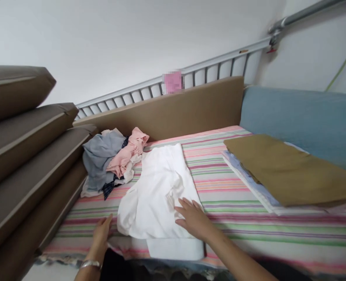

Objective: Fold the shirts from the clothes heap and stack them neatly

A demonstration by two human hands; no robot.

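A white garment, partly folded, lies in front of me on a striped sheet. One edge is turned in along its right side, and a bulging part, perhaps a sleeve, sticks out at the lower left. My right hand rests on its right part with fingers spread, close to a bunched patch of cloth. To the left of the garment, my left hand hovers low over the sheet, apart from the cloth. Its fingers are stretched out and hold nothing; a silver bracelet circles the wrist.
A loose heap of crumpled clothes, grey-blue, pink and dark plaid, lies at the back left. Stacked brown cushions rise on the left. Flat folded clothes, olive on top, lie right. Behind stand a brown panel, radiator and blue cushion.
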